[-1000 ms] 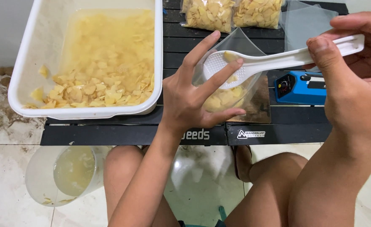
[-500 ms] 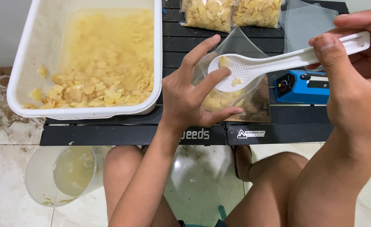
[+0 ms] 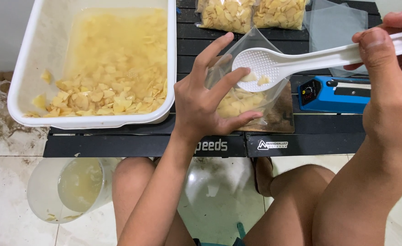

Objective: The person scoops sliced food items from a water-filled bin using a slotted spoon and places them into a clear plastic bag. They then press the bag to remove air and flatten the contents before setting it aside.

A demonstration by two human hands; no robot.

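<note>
Far left on the floor: clear plastic jug (image 3: 69,191) w/ cloudy liquid, below the table edge. Above it, white tub (image 3: 28,91) on the black slatted table (image 3: 132,146), holding pale yellow chips in liquid, most piled at the near end.

Centre: left hand (image 3: 205,105) is wrapped round a clear plastic bag (image 3: 251,98), fingers spread across its near side, thumb low at the bag's bottom, keeping it upright & open. Bag is partly filled w/ chips, resting on a small brown board (image 3: 280,120) just right of the tub.

White slotted spoon (image 3: 274,68) has its bowl at the bag's mouth, tipped toward it, a couple of chips stuck on. Handle runs up-right to the right hand (image 3: 388,77), closed round the handle near the frame's right edge, well apart from the bag.

Behind: two filled bags (image 3: 251,13) at the table's far edge, empty clear bags (image 3: 335,27) to their right. Blue heat sealer (image 3: 333,93) sits just right of the board, under the spoon handle.
</note>
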